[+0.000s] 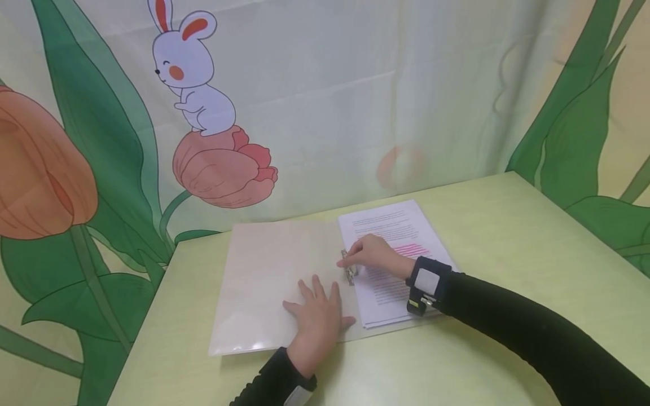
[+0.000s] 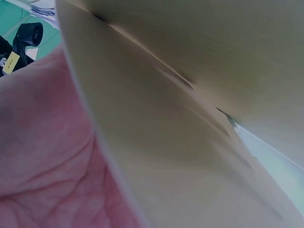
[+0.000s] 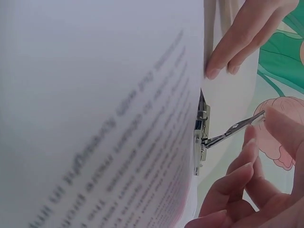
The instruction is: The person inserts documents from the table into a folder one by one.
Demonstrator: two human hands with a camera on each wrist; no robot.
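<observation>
A pale folder point(image 1: 274, 270) lies spread out on the table, with a metal clip point(image 1: 348, 276) along its spine. My right hand point(image 1: 373, 252) pinches the clip's raised lever point(image 3: 232, 129) between thumb and fingertip; in the right wrist view the lever stands up at an angle from the clip. Printed sheets point(image 1: 396, 310) with pink highlighted lines lie on the folder's right side, their left edge by the clip. My left hand point(image 1: 320, 321), fingers spread, rests on the folder near the spine. The left wrist view shows mostly its palm point(image 2: 52, 152) and the folder's surface close up.
The light yellow-green table point(image 1: 508, 254) extends to the right and in front of the folder. Behind it hangs a curtain point(image 1: 325, 101) printed with a rabbit, tulips and leaves.
</observation>
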